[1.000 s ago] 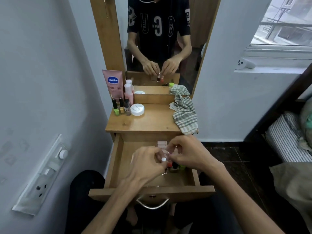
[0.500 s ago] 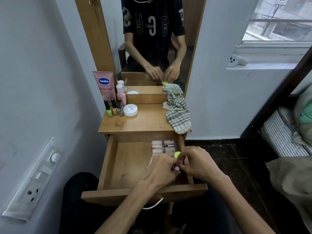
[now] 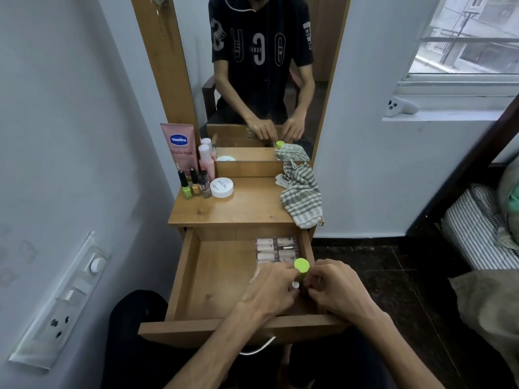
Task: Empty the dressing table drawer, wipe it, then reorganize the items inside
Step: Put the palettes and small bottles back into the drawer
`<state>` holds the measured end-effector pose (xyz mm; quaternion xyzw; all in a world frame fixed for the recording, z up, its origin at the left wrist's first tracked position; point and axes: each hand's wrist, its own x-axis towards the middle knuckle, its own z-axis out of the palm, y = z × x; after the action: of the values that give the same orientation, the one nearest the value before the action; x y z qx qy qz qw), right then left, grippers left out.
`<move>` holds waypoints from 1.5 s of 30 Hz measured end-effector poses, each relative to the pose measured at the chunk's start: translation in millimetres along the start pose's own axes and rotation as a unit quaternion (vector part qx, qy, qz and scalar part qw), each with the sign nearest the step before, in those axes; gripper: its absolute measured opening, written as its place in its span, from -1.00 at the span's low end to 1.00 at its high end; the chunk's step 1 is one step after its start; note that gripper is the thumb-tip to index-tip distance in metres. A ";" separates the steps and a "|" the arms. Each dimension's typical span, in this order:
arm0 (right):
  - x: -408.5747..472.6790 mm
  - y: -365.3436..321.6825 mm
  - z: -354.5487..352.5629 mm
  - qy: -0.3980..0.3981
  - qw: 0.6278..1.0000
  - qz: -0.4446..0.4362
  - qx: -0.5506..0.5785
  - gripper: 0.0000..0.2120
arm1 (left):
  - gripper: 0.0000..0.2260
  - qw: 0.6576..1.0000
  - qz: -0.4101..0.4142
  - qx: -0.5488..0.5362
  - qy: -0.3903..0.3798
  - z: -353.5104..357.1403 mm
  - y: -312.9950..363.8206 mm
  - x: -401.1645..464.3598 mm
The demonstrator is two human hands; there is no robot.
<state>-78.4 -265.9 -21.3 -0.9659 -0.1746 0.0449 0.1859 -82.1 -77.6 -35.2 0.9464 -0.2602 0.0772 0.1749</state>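
At the tabletop's back left corner stands a pink lotion tube (image 3: 178,147) against the mirror frame, with a pink bottle (image 3: 207,162) beside it. In front of these, three small nail polish bottles (image 3: 194,186) stand in a row, then a round white jar (image 3: 221,187). A checked cloth (image 3: 302,196) lies crumpled along the tabletop's right edge, hanging slightly over the front right corner. Below, the drawer (image 3: 179,282) is pulled open. A flat pack of pale tubes (image 3: 276,248) lies in its back right corner. Both hands work at the drawer's right side, near the front. The left hand (image 3: 271,287) curls its fingers around small items, one with a white cap (image 3: 295,284). The right hand (image 3: 335,287) pinches something beside a green-capped bottle (image 3: 301,265) standing between the two hands; what it holds is hidden.
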 end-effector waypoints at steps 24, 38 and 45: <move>198.1 -187.4 -12.8 0.248 0.963 -0.030 0.102 -0.68 | -0.67 0.903 -0.313 0.012 0.294 -146.7 -193.4 23.8; 223.6 -190.3 2.3 0.227 0.965 0.023 0.132 -0.75 | -0.86 0.900 -0.311 -0.024 0.305 -136.4 -207.2 21.4; 163.0 -145.1 -16.5 0.176 0.961 -0.002 0.214 -0.86 | -0.86 0.938 -0.226 -0.083 0.251 -134.6 -150.4 -3.5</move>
<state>30.0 -87.7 44.9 -0.8958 -0.1275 -0.0899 0.4163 -14.4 94.8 45.1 0.9122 0.0075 0.2491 0.3252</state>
